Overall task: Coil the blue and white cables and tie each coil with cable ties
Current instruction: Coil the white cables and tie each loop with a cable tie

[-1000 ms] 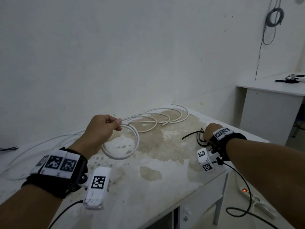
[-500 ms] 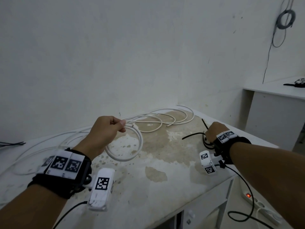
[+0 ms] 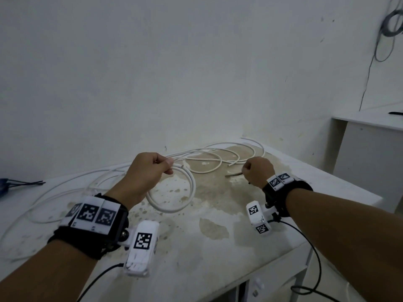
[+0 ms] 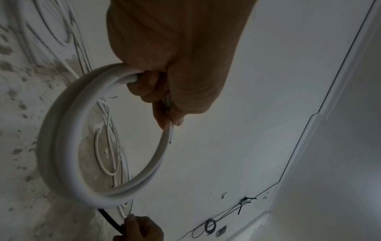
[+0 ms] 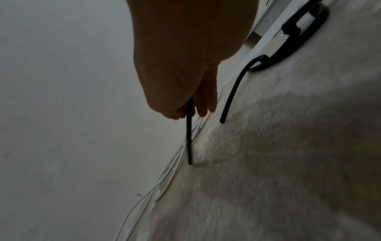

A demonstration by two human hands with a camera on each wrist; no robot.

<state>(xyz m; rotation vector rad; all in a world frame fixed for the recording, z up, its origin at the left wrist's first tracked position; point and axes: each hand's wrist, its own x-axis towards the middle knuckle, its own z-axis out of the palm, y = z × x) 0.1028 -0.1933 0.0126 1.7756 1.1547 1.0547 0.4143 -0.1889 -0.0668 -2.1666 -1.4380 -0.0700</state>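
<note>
The black cable tie (image 3: 234, 174) blurs at three o'clock of the coil (its tail hidden inside the right hand (image 3: 259, 171)); the blue cable (image 3: 3, 186) is cut off at nine o'clock.

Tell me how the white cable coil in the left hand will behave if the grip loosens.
The white cable coil looks springy: it keeps a round hoop hanging from the left hand, so it would probably spring open. It seems light, held by fingertips alone. Its smooth jacket may slip.
</note>
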